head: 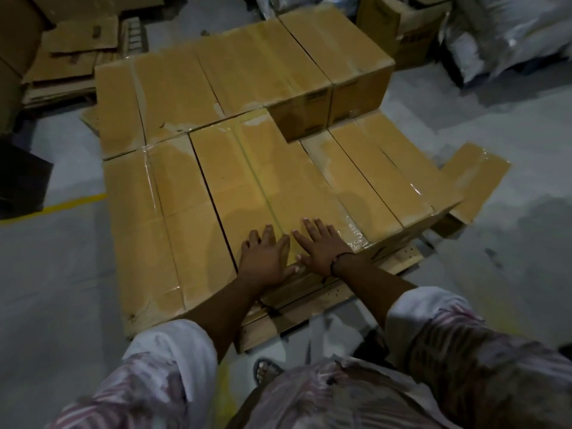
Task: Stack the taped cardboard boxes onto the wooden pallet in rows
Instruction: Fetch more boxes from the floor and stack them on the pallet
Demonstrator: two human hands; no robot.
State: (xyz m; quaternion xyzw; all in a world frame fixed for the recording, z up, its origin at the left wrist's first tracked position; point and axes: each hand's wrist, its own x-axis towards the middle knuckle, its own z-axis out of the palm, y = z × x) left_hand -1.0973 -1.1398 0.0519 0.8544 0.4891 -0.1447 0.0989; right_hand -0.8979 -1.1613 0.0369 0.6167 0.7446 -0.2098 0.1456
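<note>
Palms down, fingers spread, our left hand (pixel 268 258) and right hand (pixel 322 246) press flat on the tan taped cardboard box (pixel 266 187) atop the wooden pallet (pixel 309 314).

The near edge of the wooden pallet (pixel 312 317) was left bare, and open floor (pixel 52 267) lay to the left and right of the stack. The upper layer of taped boxes (pixel 173 193) was packed tightly, with no gap for fingers between them. A lower step of boxes (pixel 383 174) was left free above on the right. Passage behind was blocked by flattened cardboard (pixel 71 57) and wrapped bundles (pixel 507 35).
</note>
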